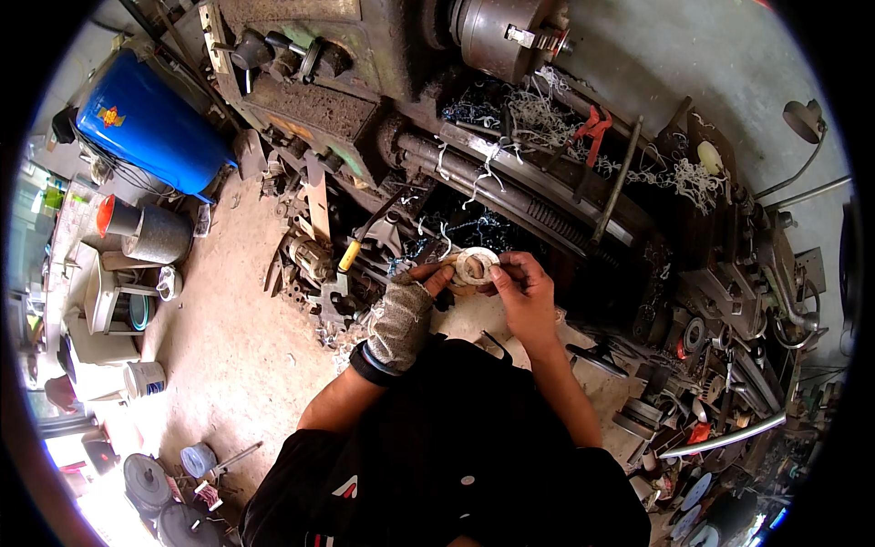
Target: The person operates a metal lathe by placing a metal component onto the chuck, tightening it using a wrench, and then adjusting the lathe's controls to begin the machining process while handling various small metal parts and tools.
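Note:
A pale, off-white ring (492, 258) with a round hole in its middle is held up in front of my chest. My left hand (401, 308), in a grey fingerless glove, pinches its left side between thumb and fingers. On the opposite side my bare right hand (524, 294) grips the rim, thumb on the near face. A second rounded edge shows just under the ring, but I cannot tell whether it is a separate piece. Just beyond both hands runs a lathe (510, 196) with a long lead screw, strewn with pale curly shavings.
The lathe's chuck (497, 41) is at the top. Red-handled pliers (594, 132) and a metal bar (620, 178) lie across the bed. A yellow-handled tool (349, 255) leans among metal parts at left. Far left stands a blue bin (150, 123); metal scrap (674, 401) crowds the right.

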`<state>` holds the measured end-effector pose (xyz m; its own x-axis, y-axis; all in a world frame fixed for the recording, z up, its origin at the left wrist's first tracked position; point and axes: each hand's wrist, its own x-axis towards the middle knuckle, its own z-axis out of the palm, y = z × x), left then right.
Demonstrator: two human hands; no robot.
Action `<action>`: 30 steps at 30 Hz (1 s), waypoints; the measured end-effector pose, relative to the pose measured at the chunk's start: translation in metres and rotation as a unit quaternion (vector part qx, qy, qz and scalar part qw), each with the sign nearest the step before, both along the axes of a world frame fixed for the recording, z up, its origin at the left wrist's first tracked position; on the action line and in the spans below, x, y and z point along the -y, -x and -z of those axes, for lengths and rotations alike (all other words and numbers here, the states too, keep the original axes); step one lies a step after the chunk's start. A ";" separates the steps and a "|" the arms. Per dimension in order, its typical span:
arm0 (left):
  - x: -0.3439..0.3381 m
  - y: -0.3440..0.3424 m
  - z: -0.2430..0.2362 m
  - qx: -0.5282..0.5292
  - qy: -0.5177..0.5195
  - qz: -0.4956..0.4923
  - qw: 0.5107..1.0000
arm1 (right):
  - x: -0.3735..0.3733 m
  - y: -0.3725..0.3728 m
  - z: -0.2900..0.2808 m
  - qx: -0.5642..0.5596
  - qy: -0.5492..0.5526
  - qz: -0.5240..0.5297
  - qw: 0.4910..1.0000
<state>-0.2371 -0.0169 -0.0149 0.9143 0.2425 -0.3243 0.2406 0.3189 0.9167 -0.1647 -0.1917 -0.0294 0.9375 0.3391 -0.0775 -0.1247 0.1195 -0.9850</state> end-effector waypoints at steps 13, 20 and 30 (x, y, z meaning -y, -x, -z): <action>-0.001 -0.002 0.014 -0.005 -0.022 0.009 1.000 | 0.000 -0.004 0.009 0.029 0.012 0.045 0.998; 0.000 0.001 0.002 -0.023 -0.029 0.028 0.999 | 0.002 -0.004 0.014 0.020 0.001 0.050 0.999; 0.002 0.002 0.001 -0.018 0.059 0.022 0.998 | 0.003 0.002 0.014 0.001 0.006 0.034 0.999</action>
<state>-0.2389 -0.0185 -0.0160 0.9107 0.1604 -0.3808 0.2885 0.4128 0.8639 -0.1669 -0.1951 -0.0431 0.9588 0.2727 -0.0792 -0.1143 0.1154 -0.9867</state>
